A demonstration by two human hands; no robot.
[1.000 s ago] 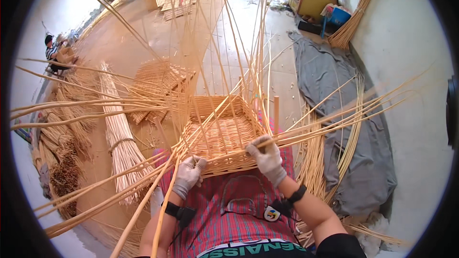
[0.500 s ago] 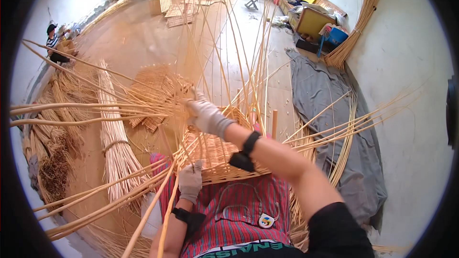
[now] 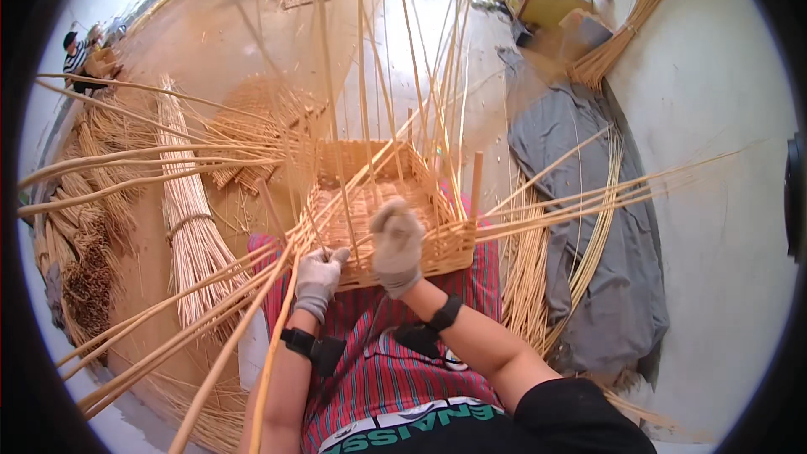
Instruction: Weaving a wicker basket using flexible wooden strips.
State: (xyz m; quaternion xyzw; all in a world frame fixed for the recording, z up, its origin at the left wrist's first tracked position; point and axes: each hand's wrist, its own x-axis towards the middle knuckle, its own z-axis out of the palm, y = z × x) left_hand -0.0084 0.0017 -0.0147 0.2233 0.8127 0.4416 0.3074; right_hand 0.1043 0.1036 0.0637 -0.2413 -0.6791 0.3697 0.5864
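Observation:
A square woven wicker basket (image 3: 454, 244) rests on the red striped apron (image 3: 378, 382) over my lap, long pale rods (image 3: 361, 50) standing up from it and others fanning out sideways. My left hand (image 3: 321, 277), in a light knit glove, is closed on the basket's near left corner, where several rods cross. My right hand (image 3: 397, 248), also gloved, is over the front of the basket with its fingers curled; blur hides what they grip.
Bundled rods (image 3: 189, 227) and woven panels (image 3: 252, 109) lie on the left. A seated person (image 3: 77, 59) is at the far left wall. A grey cloth (image 3: 605, 303) with loose rods is on the right, a cluttered cabinet (image 3: 542, 4) at the back right.
My right hand went from the front right corner up among the rods, then came down over the basket's front. My left hand stays at the near left corner.

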